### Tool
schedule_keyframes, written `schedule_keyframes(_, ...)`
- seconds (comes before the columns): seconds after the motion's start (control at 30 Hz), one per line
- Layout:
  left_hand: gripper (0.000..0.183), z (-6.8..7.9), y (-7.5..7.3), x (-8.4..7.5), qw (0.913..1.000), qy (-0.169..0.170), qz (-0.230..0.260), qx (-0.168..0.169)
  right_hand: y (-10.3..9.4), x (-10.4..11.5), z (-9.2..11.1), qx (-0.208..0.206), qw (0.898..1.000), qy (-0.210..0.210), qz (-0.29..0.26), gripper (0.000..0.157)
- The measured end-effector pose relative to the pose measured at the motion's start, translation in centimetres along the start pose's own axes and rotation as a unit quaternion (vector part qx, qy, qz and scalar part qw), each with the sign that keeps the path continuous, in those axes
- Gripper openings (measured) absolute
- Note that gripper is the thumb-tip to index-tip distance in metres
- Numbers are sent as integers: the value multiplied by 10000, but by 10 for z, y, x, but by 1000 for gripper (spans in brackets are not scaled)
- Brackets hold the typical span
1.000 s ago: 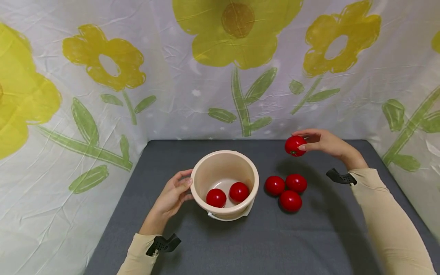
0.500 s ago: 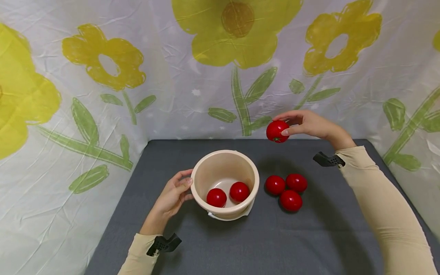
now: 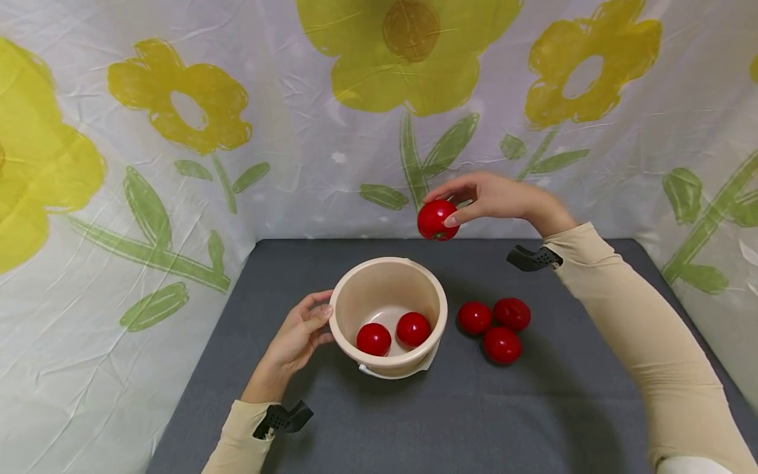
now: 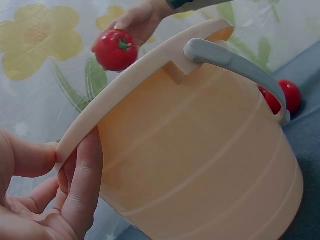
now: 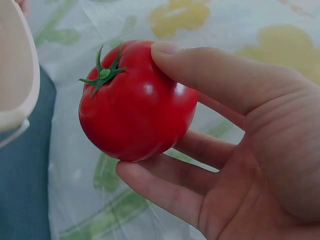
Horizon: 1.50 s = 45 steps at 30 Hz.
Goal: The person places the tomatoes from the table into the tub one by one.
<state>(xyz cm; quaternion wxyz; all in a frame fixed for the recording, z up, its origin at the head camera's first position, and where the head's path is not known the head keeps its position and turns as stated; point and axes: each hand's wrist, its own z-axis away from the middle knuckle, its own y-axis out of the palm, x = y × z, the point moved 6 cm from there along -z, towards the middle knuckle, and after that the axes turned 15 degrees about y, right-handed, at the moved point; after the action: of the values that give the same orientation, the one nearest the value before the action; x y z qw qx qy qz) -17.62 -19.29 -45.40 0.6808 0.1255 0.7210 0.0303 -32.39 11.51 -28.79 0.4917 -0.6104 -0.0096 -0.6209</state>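
My right hand [image 3: 488,197] holds a shiny red tomato [image 5: 135,107] between thumb and fingers, in the air behind and above the bucket's right rim. A green calyx shows on it in the right wrist view. My left hand [image 3: 301,334] pinches the left rim of a cream bucket [image 4: 200,150], thumb on the rim and fingers under it outside. Inside the bucket lie two red tomatoes, one to the left [image 3: 374,339] and one to the right [image 3: 413,329]. The bucket's pale handle [image 4: 240,65] hangs down along its side.
Three more red tomatoes [image 3: 502,345] sit clustered on the dark grey tabletop [image 3: 438,421], just right of the bucket. A white cloth [image 3: 296,164] printed with yellow flowers hangs behind the table and along its sides.
My right hand has carried the tomato leftward and up, from over the right part of the table toward the bucket. The left hand and bucket have stayed put.
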Motion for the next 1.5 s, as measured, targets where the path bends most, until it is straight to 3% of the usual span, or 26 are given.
schedule_keyframes(0.33, 49, 0, 0, 0, 10000, -27, -8, 23, 29, 36, -21, 732, 9956, -483, 334, 47)
schedule_keyframes(0.67, 49, -2, 0, 1, 10000, -2, -22, -3, 62, 54, -42, 1495, 9850, -808, 281, 46)
schedule_keyframes(1.2, 49, -1, 0, 1, 10000, 5, 30, 22, 111, 53, -63, 2138, 9697, -1121, 376, 46)
schedule_keyframes(1.5, 49, -1, 1, 1, 10000, 10, 59, -19, 132, 44, -72, 2364, 9659, -974, 415, 46)
